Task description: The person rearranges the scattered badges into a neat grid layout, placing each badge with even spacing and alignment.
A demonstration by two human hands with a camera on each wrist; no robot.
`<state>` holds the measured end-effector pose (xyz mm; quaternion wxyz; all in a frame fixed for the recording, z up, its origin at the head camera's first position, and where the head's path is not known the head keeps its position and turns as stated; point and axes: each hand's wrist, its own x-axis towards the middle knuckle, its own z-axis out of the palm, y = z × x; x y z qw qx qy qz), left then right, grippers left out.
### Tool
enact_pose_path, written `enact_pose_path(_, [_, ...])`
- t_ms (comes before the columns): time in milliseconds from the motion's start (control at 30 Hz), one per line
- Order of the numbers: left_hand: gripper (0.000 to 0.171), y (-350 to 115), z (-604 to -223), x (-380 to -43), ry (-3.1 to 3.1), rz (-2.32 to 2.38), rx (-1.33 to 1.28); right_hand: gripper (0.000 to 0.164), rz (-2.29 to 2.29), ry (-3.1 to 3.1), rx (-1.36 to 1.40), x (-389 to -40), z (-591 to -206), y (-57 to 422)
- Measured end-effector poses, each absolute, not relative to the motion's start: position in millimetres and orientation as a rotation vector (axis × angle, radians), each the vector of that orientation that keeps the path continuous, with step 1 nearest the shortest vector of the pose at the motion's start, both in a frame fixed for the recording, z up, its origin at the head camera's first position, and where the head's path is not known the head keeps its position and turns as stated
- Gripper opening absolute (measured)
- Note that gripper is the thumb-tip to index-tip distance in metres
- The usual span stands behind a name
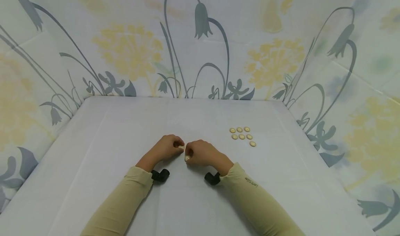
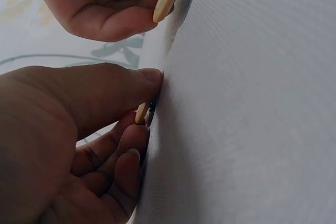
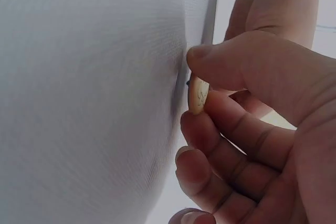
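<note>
My left hand (image 1: 168, 148) pinches a small round pale wooden disc (image 1: 181, 147) between thumb and fingers, low over the white table. In the left wrist view this disc (image 2: 141, 113) stands tilted on edge, partly hidden by the thumb. Close beside it, my right hand (image 1: 203, 154) holds a similar disc (image 1: 187, 158) by its edge. Fine dark lines mark the face of that disc (image 3: 199, 95) in the right wrist view, with a small dark bit on its underside. The two hands are side by side near the table's middle, a narrow gap between them.
Several matching discs lie flat to the right: a back row (image 1: 239, 129) of three, a second row (image 1: 242, 136) of three, and a single disc (image 1: 252, 143) in front. Flower-patterned cloth (image 1: 200, 55) walls the table's (image 1: 125, 118) back and sides. Black wrist cameras (image 1: 160, 176) sit under both sleeves.
</note>
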<state>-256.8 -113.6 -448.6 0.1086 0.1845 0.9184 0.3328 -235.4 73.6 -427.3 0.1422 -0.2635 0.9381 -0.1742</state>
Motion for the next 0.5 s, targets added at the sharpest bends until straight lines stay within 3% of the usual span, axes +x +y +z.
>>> enact_pose_path(233, [0.019, -111.5, -447.6, -255.1, 2.694, 0.976, 0.528, 0.023, -0.524, 2.759, -0.782, -236.1, -427.0, 81.3])
enact_pose_path(500, [0.017, -110.0, -449.7, -256.8, 2.725, 0.956, 0.555, 0.018, -0.492, 2.816, -0.769, -235.3, -423.0, 94.5])
